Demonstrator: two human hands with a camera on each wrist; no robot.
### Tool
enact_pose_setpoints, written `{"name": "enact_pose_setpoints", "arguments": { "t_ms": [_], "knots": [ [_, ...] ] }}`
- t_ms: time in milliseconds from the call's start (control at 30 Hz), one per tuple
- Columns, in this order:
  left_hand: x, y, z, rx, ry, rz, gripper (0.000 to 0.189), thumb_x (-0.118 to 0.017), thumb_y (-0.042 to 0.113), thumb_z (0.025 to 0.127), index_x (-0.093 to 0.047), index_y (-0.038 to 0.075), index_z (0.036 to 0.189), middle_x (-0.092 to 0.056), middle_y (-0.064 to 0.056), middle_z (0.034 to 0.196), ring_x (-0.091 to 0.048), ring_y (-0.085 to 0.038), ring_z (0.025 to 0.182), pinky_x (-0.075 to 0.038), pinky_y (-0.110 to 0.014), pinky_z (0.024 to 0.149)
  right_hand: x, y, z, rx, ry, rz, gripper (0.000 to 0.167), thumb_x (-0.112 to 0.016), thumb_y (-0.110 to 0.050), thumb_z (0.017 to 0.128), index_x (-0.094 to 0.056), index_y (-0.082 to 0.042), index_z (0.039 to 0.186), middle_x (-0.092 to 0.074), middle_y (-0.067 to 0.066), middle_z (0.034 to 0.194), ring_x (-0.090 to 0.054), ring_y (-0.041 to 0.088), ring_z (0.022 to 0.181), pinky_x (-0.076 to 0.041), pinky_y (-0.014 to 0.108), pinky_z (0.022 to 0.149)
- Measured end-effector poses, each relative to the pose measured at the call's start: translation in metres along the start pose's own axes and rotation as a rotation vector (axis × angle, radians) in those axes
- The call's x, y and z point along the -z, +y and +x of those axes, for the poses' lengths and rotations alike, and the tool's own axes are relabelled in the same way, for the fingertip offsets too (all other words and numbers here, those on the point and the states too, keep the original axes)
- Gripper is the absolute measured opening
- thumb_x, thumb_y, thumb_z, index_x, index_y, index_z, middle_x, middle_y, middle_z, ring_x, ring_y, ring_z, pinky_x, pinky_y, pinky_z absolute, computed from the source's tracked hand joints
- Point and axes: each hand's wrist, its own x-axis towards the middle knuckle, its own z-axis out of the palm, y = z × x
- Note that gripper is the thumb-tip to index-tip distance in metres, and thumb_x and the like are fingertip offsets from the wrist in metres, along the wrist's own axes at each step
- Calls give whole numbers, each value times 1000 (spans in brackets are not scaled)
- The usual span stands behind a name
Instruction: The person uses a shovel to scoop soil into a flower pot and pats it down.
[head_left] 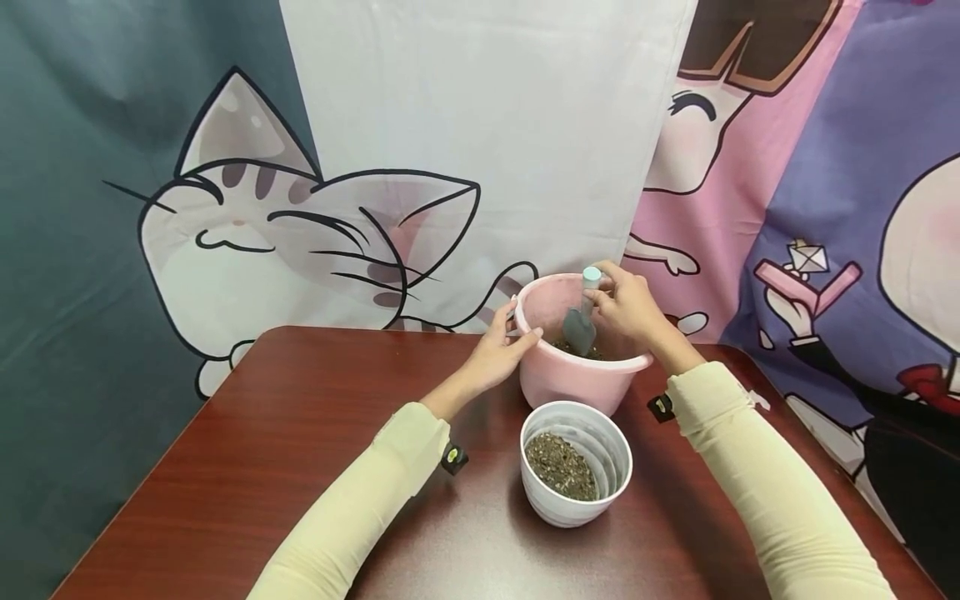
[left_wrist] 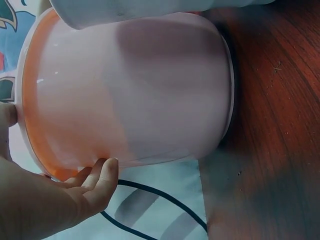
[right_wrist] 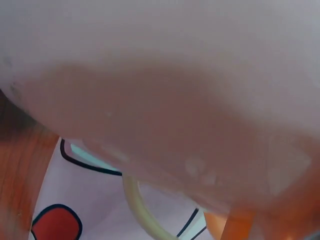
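Note:
A pink bucket (head_left: 573, 385) stands near the back of the table. My left hand (head_left: 491, 354) holds its left side, thumb at the rim and fingers against the outer wall (left_wrist: 165, 95). Over the bucket's right side, my right hand (head_left: 630, 307) grips a small trowel (head_left: 580, 331) by its handle, which has a pale green end. The grey blade points down at dark soil inside the bucket. In front sits a white pot (head_left: 558, 510), partly filled with soil (head_left: 558, 467). Bucket wall (right_wrist: 150, 100) fills most of the right wrist view, so the trowel is hidden there.
The reddish-brown wooden table (head_left: 337, 400) extends to the left and front. A cloth backdrop (head_left: 487, 100) with cartoon drawings hangs right behind the bucket. A curved beige handle (right_wrist: 135, 200) shows below the bucket in the right wrist view.

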Motion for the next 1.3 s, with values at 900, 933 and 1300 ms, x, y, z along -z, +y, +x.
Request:
{"name": "enact_pose_setpoints", "arguments": {
  "t_ms": [900,933,1300],
  "knots": [
    [0,-3,4,10,-16,-61,76,-60,28,100,-13,7,158,-39,-27,149,-49,-37,130,-43,-44,105,-2,1,9,-55,-153,-216,16,-58,-8,96,-50,-3,108,-65,15,81,-58,33,76,-48,46,70],
    [0,-3,4,9,-20,-63,77,-60,27,100,-13,7,158,-39,-27,150,-48,-37,131,-43,-44,105,-2,2,9,-73,-159,-213,15,-57,-9,97,-50,-2,108,-64,15,81,-58,33,77,-48,46,70],
    [1,-4,3,-6,-41,-42,76,-59,26,101,-12,6,157,-37,-29,151,-48,-39,131,-42,-46,106,0,5,10,-264,-288,-61,39,-50,-17,101,-46,5,134,-58,29,122,-53,41,117,-40,55,101]
  ]
}}
